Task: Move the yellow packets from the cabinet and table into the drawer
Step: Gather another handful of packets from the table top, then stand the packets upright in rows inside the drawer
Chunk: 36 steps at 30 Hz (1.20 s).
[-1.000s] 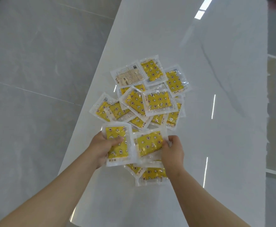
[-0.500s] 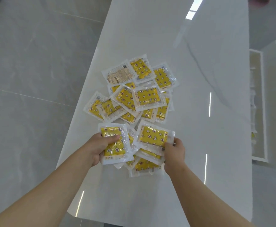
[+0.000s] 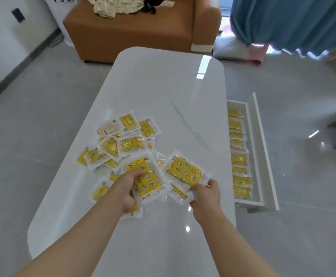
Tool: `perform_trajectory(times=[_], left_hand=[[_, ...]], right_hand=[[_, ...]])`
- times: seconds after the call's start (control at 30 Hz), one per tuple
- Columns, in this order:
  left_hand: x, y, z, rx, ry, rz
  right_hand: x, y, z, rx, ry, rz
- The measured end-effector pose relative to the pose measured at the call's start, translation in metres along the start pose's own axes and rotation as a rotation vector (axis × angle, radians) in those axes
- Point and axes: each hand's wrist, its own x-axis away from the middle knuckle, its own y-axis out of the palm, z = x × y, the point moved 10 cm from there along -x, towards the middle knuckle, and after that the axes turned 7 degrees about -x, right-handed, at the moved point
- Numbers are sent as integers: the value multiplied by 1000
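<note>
The fingers [image 3: 136, 174] of the left hand [image 3: 126, 190] are curled round a yellow packet [image 3: 147, 176], thumb laid across its printed face. It is held just above the worktop [image 3: 163, 86]. The right hand [image 3: 205, 194] pinches the near edge of a stack [image 3: 185, 170], which looks like two or more packets, the top one tilted up toward the camera. Both handfuls hang over the near end of the pile [image 3: 123, 142], which lies loose and overlapping on the left half of the worktop.

The drawer [image 3: 264, 156] stands pulled out beyond the worktop's right edge, with a row [image 3: 239, 159] of packets already lying along it.

The step in hand appears to be carrying these to the drawer. The clear film looks slick, so the pinch on the stack probably needs to close firmly before the hand swings right, or the lower packets may slide out. It would be best to lift clear of the pile so that no loose packet is dragged off the edge. The handfuls should then be lowered into the drawer and laid flat, not dropped from a height.
</note>
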Motion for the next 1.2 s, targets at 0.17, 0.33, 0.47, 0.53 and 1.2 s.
perform_trajectory(times=[0.17,0.33,0.47,0.53,1.2], left_hand=[[47,99,-59,-59,119,55],[82,198,-116,-175,92,14],[87,256,-123,-206,93,-4],[80,282,-118,-212,100,-15],[-81,391,34,-195,133,218]], right_hand=[[7,-112,-66,-30,-21,-52],[12,-220,-134,42,-63,-44],[6,-261,-176,27,-42,-19],[-6,-269,-194,38,-49,-7],[-238,-129,-358,457,-1,-117]])
